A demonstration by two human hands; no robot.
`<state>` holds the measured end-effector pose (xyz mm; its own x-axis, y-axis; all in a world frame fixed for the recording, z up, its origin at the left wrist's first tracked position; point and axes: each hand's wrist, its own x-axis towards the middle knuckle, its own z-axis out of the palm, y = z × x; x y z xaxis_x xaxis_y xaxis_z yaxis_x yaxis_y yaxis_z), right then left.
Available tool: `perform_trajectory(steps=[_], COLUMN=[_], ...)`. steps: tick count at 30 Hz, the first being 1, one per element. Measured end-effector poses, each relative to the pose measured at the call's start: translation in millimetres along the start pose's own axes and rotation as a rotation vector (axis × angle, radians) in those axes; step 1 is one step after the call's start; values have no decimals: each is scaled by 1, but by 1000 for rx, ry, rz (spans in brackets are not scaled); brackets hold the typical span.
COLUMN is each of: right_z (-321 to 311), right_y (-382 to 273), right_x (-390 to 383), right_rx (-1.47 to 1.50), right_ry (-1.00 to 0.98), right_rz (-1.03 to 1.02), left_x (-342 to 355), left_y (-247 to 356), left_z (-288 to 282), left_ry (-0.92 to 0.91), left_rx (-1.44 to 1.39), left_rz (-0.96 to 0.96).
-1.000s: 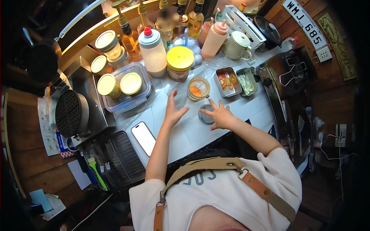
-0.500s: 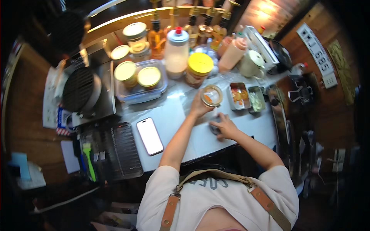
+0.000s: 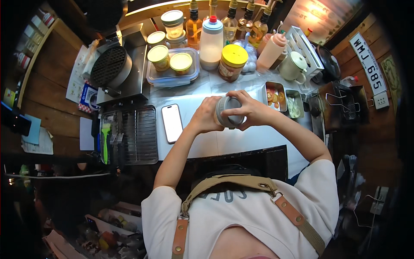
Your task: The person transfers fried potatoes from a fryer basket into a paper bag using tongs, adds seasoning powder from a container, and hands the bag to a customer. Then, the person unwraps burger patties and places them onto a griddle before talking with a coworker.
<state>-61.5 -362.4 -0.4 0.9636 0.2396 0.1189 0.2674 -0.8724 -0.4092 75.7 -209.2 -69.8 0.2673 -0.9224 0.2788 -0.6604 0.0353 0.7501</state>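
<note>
Over the worktop, a clear jar (image 3: 219, 113) is held upright in my left hand (image 3: 204, 115), whose fingers wrap its left side. A round grey lid (image 3: 232, 105) sits over the jar's mouth. My right hand (image 3: 255, 111) grips this lid, with fingers around its far and right edges. Whether the lid is fully seated I cannot tell. The jar's contents are hidden beneath the lid and hands. Left of my hands, a phone (image 3: 172, 124) with a bright white screen lies flat on the worktop.
Metal tins of chopped food (image 3: 275, 96) and pale slices (image 3: 295, 105) stand at right. A yellow-lidded jar (image 3: 234, 55), a white squeeze bottle (image 3: 211, 45) and a lidded plastic box (image 3: 173, 77) line the back. A round waffle iron (image 3: 113, 65) and a wire rack (image 3: 140, 134) are at left.
My right hand has lifted the grey lid from the worktop onto the jar's open mouth. My left hand has brought the jar slightly left and nearer, and both hands now meet around it.
</note>
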Motion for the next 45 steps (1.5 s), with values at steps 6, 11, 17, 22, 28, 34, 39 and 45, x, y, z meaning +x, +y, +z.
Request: perform_trajectory(steps=[6, 11, 17, 22, 28, 34, 39, 45], right_z=[4, -29, 23, 23, 2, -54, -84, -62], right_y=[-24, -23, -33, -41, -54, -49, -5, 87], right_x=[29, 14, 19, 56, 123, 237, 360, 445], right_rx=[286, -292, 180, 148, 64, -28, -285, -441], right_ry=[-71, 68, 200, 288, 347, 558, 473, 128], right_rz=[600, -298, 280, 190, 274, 107, 279, 510], left_x=[-21, -21, -22, -23, 0, 51, 49, -78], left_y=[22, 32, 28, 6, -13, -52, -54, -64], left_z=[-12, -32, -31, -58, -122, -197, -263, -237], left_ry=[163, 112, 195, 303, 461, 744, 739, 669], left_rx=[125, 138, 248, 300, 347, 517, 431, -93], left_rz=[-61, 69, 84, 214, 257, 309, 90, 3])
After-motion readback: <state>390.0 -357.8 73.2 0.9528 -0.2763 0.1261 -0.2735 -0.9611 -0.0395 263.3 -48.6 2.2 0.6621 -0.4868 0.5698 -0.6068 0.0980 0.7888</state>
